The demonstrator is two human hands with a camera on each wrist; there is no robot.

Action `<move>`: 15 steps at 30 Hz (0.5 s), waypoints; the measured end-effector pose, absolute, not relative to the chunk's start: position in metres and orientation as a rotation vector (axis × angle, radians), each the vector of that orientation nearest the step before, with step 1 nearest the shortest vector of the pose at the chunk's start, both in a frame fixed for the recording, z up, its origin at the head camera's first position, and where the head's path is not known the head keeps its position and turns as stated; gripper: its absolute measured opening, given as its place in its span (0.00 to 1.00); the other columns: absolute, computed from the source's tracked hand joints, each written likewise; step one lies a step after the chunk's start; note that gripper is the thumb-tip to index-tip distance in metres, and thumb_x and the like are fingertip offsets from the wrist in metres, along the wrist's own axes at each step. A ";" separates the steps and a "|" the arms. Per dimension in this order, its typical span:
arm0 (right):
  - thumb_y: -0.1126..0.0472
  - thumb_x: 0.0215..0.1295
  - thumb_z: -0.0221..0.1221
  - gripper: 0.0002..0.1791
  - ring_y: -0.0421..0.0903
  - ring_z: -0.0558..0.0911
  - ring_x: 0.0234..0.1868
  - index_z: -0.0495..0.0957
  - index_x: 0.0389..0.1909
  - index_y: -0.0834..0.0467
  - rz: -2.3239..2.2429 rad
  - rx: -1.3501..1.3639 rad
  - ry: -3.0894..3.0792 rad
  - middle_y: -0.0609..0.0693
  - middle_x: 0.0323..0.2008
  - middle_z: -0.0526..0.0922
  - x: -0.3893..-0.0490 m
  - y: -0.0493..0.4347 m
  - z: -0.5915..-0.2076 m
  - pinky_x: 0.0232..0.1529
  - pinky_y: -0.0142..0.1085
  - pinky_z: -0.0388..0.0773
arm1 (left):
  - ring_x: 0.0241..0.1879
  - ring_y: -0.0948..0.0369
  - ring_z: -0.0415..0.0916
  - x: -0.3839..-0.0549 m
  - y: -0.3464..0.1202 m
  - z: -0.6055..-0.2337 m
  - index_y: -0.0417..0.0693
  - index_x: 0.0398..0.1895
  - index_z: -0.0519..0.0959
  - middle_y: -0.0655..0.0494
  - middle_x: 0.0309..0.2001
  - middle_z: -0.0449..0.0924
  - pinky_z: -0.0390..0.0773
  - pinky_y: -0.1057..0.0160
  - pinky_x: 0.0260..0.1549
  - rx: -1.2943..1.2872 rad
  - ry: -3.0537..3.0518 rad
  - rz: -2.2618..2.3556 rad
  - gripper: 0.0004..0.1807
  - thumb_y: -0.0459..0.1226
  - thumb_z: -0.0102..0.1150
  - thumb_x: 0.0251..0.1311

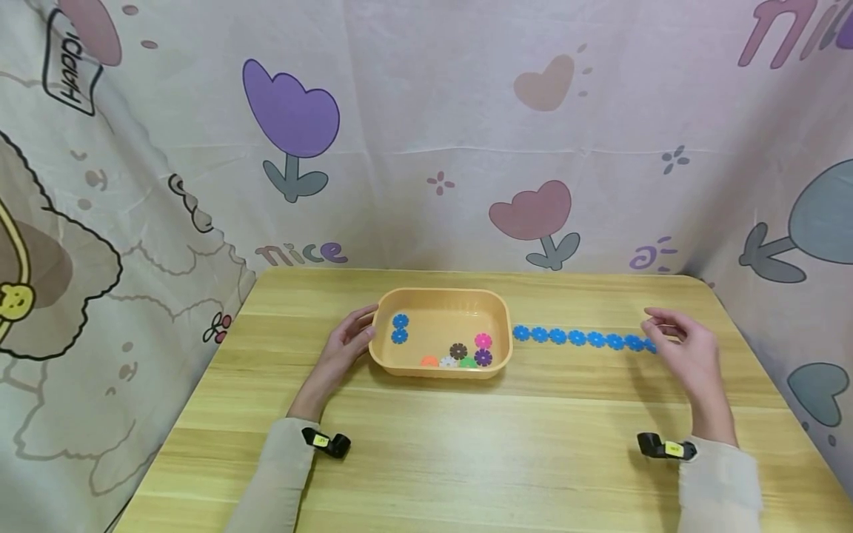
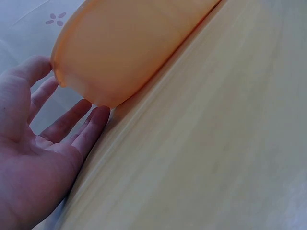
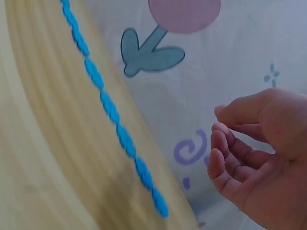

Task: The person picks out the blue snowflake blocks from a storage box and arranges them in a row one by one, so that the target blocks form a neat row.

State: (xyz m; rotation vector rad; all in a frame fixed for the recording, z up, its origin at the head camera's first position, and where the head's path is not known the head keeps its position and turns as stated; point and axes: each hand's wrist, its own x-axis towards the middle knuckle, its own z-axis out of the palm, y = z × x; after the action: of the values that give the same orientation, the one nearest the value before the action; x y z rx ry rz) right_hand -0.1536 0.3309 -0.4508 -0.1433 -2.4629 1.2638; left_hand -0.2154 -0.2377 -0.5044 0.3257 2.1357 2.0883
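Note:
An orange-yellow plastic tray (image 1: 440, 372) sits on the table, and my left hand (image 1: 341, 344) touches its left end. In the left wrist view, the fingertips rest against the end wall of the tray (image 2: 120, 48), with the fingers spread and fairly straight. Blue snowflake-shaped plastic discs (image 1: 576, 337) form a long row from the tray's right side. My right hand (image 1: 689, 352) hovers by the row's far right end, its fingers loosely bent and holding nothing. The right wrist view shows a gap between the right hand (image 3: 264, 148) and the blue row (image 3: 111, 106).
Inside the tray, two blue discs (image 1: 400, 336) lie at the left. Pink (image 1: 483, 340), purple (image 1: 483, 357), brown (image 1: 457, 351), green (image 1: 468, 363), white (image 1: 448, 362) and orange (image 1: 429, 361) discs lie at the front right. A patterned curtain (image 1: 413, 111) hangs behind the wooden table (image 1: 466, 459).

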 end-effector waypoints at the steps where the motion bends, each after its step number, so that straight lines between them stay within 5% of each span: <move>1: 0.59 0.73 0.63 0.21 0.26 0.77 0.41 0.79 0.58 0.69 1.266 -0.129 -2.458 0.33 0.40 0.78 -0.154 0.328 -0.449 0.41 0.13 0.73 | 0.69 0.44 0.68 -0.215 -0.238 -0.504 0.51 0.76 0.67 0.42 0.73 0.66 0.80 0.59 0.57 0.326 2.137 2.088 0.28 0.41 0.56 0.76; 15: 0.64 0.72 0.63 0.15 0.30 0.77 0.42 0.81 0.56 0.65 1.215 0.135 -2.500 0.58 0.45 0.82 -0.159 0.276 -0.430 0.41 0.14 0.74 | 0.69 0.44 0.68 -0.217 -0.238 -0.506 0.50 0.76 0.67 0.43 0.73 0.67 0.80 0.60 0.58 0.320 2.123 2.101 0.27 0.40 0.56 0.76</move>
State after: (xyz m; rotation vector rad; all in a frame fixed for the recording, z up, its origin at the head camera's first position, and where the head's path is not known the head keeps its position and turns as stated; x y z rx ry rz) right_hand -0.1586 0.2760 -0.4296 0.1354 -2.5002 1.2154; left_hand -0.2170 -0.2377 -0.5057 0.3199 2.1230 2.1006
